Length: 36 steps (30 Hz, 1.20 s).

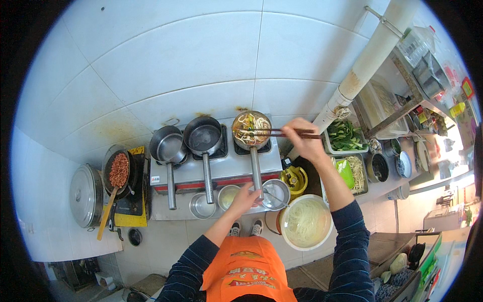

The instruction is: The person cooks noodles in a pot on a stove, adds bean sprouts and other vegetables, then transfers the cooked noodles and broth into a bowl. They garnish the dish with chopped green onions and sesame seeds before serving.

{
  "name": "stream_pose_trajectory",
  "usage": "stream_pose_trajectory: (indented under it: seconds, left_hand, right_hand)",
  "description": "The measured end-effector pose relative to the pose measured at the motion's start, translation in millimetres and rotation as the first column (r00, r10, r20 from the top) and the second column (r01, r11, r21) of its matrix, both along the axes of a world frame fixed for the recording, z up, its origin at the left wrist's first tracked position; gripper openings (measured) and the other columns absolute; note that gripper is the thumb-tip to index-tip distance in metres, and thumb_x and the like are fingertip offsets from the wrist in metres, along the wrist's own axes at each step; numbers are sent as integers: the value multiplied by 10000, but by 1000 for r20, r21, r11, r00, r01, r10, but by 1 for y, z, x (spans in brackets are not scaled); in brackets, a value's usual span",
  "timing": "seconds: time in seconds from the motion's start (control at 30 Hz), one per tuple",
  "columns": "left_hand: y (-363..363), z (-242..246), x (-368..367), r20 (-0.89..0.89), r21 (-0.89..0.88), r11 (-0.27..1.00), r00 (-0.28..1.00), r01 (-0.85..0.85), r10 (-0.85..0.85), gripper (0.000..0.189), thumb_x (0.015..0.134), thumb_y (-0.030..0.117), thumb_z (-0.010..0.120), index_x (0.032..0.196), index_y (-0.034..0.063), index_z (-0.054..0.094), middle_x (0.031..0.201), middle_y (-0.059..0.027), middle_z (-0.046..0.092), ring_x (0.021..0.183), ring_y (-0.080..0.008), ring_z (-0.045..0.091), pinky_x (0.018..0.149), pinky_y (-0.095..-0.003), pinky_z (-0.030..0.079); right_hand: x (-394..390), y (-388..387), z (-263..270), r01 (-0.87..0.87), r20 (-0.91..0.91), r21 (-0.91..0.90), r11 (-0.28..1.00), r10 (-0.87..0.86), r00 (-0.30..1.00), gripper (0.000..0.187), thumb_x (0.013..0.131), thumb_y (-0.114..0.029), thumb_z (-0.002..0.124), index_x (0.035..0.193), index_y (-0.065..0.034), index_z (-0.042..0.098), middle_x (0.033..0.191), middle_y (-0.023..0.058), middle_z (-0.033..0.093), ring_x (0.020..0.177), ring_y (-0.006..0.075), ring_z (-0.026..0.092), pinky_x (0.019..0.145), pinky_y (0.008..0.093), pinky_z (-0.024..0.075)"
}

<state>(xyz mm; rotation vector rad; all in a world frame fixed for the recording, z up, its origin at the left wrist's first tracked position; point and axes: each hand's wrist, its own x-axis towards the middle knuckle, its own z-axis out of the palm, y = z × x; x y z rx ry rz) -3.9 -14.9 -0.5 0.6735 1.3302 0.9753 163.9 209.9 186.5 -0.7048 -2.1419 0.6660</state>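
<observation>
A saucepan of noodles in broth with greens [251, 128] stands on the right burner of a steel gas stove [222, 170]. My left hand [245, 198] grips the end of its long metal handle [255, 166]. In my right hand [302, 137] is a pair of dark chopsticks [273, 132], their tips among the noodles. Two more saucepans stand to the left on the stove, the middle one [203, 136] and the left one [168, 145], both without visible food. Small metal bowls [276, 194] line the stove's front edge, the right one with a spoon in it.
A pan of peanuts [119, 170] with a wooden spatula [107, 213] is at left, beside a large lidded pot [86, 196]. A white bucket of pale noodles [306, 222] stands at lower right. Trays of leafy greens [345, 136] and cut strips [356, 173] lie right, near a slanting pipe [354, 79].
</observation>
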Motion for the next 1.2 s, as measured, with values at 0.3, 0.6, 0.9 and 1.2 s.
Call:
stream_pose_trajectory:
  seconds: [0.3, 0.6, 0.9, 1.2]
  left_hand:
    - [-28, -5, -25, 90, -80, 997, 996, -15, 22, 631, 1132, 390, 508, 1616, 31, 321, 1178, -163, 712, 955, -234, 747, 785, -352, 606]
    - [-80, 4, -46, 101, -149, 988, 994, -36, 52, 587, 1155, 385, 440, 1613, 42, 307, 1195, -190, 715, 1020, -258, 741, 843, -378, 607]
    - [-86, -11, -40, 117, -186, 972, 986, 142, -121, 534, 1147, 337, 465, 1579, 38, 368, 1190, -174, 710, 1030, -250, 734, 855, -378, 613]
    - [-96, -47, -2, 139, -265, 801, 843, 537, -519, 444, 1122, 247, 531, 1507, 37, 463, 1218, -142, 704, 1022, -215, 730, 875, -353, 603]
  right_hand:
    - [27, 16, -6, 148, -28, -127, 981, -153, 988, 172, 1016, -96, 690, 919, 35, 747, 863, 122, 712, 739, 207, 679, 699, 327, 554]
    - [55, -27, -27, 201, -307, -399, 894, -337, 890, 174, 1014, -114, 718, 939, 42, 693, 847, 100, 729, 756, 159, 717, 696, 297, 591]
    - [79, -80, -86, 57, -712, -634, 771, -611, 345, 173, 1088, -218, 622, 1004, -67, 632, 965, 59, 688, 830, 177, 707, 752, 352, 674]
    - [204, -262, -183, -171, -536, -737, 654, -719, -442, 226, 1070, -261, 646, 970, -68, 708, 934, 42, 719, 879, 181, 672, 800, 296, 601]
